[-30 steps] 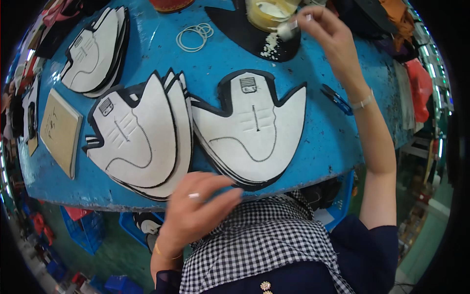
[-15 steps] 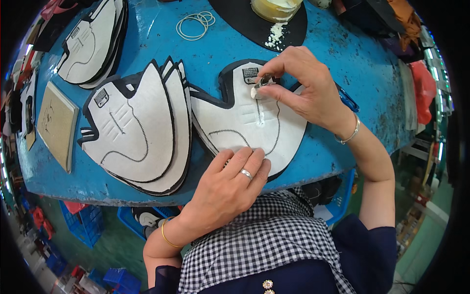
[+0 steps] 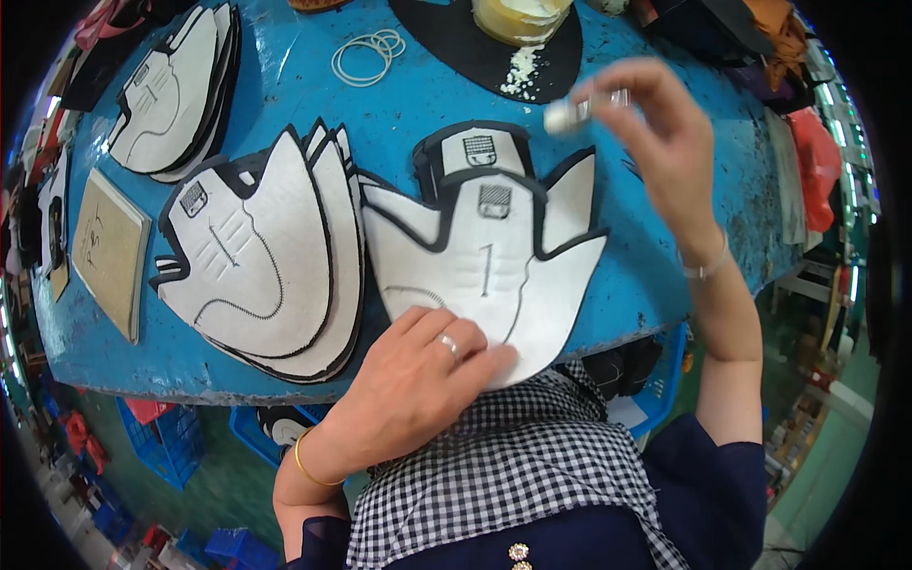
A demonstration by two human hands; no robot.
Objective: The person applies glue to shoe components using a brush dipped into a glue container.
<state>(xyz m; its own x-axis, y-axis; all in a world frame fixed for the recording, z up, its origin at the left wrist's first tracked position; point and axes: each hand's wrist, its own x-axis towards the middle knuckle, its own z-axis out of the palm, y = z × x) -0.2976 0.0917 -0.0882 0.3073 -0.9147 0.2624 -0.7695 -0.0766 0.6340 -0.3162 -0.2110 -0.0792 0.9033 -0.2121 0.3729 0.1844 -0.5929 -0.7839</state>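
My left hand (image 3: 423, 370) grips the near edge of a white shoe upper (image 3: 489, 233) with black edging, stitching and a small dark mesh patch. That upper lies over another upper (image 3: 494, 142), whose top end and side tip show behind it. Up and to the right, my right hand (image 3: 655, 138), blurred, pinches a small metal clip-like tool (image 3: 600, 103) with a whitish, soft-looking tip. The tool hangs in the air near the black board, off the uppers.
Left of the uppers lies a stack of similar uppers (image 3: 252, 271), with another stack (image 3: 171, 104) farther back. A notebook (image 3: 112, 252) sits at the table's left. At the back are pale rubber rings (image 3: 369, 59) and a yellowish tub (image 3: 521, 21) on a black board (image 3: 437, 33) strewn with white crumbs.
My right hand has lifted the tool off the upper and moved right. My left hand has pulled the top upper toward me, baring the one beneath.
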